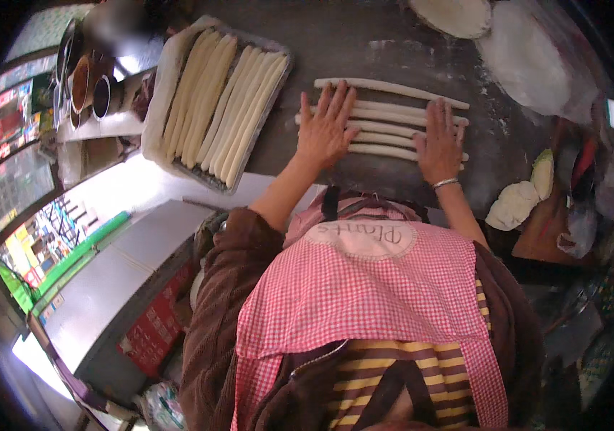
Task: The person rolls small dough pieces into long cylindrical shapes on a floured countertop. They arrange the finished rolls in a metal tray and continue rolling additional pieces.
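Several pale dough ropes (385,127) lie side by side on the dark work surface (339,54) before me. My left hand (325,124) rests flat over their left ends, fingers spread and pointing away from me. Over the right ends lies my right hand (440,141), palm down, a bracelet on its wrist. The farthest rope (393,87) sits slightly apart from the others, near the fingertips of both hands. Neither hand grasps anything. The rope parts under my palms are hidden.
Left of the ropes, a lined tray (287,54) holds two groups of long dough strips (242,113). Cups (102,97) stand farther left. On the right are a dough lump (512,206), a pale greenish piece (543,175) and a whitish sheet (525,59). A round pale item (452,15) lies at the back.
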Demonstrator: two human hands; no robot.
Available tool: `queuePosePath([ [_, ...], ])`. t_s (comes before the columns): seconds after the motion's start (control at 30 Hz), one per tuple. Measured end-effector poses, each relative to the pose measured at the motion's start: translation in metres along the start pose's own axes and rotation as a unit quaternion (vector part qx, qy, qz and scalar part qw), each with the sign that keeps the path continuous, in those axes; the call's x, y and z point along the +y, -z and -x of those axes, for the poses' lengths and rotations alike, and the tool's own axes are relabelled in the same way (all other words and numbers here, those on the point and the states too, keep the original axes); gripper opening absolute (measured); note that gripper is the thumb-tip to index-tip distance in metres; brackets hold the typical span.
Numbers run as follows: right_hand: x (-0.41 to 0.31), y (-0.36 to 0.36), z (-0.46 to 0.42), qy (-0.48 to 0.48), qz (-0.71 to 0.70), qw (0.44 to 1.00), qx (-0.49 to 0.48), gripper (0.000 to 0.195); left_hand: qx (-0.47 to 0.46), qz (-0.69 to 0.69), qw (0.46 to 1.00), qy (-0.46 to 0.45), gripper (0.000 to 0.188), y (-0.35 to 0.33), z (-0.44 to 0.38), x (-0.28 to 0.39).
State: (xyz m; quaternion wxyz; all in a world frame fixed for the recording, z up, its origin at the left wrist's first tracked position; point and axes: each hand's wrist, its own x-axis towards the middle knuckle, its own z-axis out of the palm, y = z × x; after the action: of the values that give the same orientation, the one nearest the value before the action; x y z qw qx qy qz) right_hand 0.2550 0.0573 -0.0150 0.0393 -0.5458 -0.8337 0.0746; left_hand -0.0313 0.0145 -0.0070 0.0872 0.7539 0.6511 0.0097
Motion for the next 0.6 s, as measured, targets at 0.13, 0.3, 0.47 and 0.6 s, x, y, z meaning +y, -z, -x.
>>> queuePosePath([
  [0.13, 0.002, -0.006, 0.055, 0.009, -0.029, 0.999, -0.043, 0.083, -0.044, 0.001, 0.999, -0.015, 0.087, -0.006, 0.058, -0.009],
  [0.3, 0.009, -0.005, 0.055, 0.031, 0.015, 0.998, -0.045, 0.083, -0.036, 0.009, 0.999, -0.002, 0.084, -0.006, 0.061, -0.023],
  [0.47, 0.017, -0.007, 0.040, 0.013, 0.029, 0.999, -0.020, 0.082, 0.005, 0.041, 0.997, 0.064, 0.084, -0.006, 0.043, -0.031],
  [0.6, 0.011, 0.003, 0.059, -0.015, 0.039, 0.993, -0.111, 0.080, -0.041, 0.004, 0.998, 0.044, 0.083, -0.003, 0.070, -0.028],
])
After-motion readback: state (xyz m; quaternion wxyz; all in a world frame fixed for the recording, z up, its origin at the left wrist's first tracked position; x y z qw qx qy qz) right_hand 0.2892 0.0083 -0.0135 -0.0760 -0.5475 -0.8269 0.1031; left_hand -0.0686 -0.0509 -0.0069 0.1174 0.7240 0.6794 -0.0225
